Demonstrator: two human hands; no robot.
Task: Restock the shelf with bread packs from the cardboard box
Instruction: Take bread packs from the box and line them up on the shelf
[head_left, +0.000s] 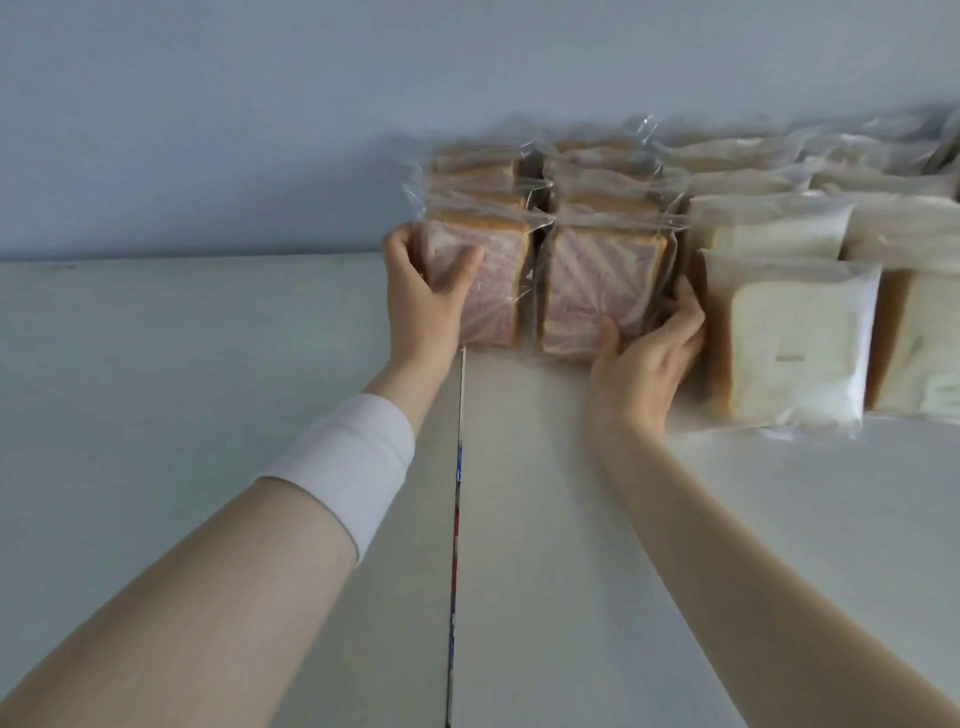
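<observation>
Two rows of clear-wrapped packs of pink-swirled bread stand upright on the white shelf (208, 364) against the wall. My left hand (423, 291) grips the left front swirl pack (498, 291) by its left edge, thumb across its face. My right hand (649, 353) holds the right front swirl pack (597, 280) at its lower right corner, fingers curled round its right side. The cardboard box is out of view.
Rows of white bread packs (795, 343) stand to the right of the swirl packs, touching them, and run to the frame's right edge. A narrow seam (457, 519) runs down the shelf top between my arms. A pale wall (260, 130) closes the back.
</observation>
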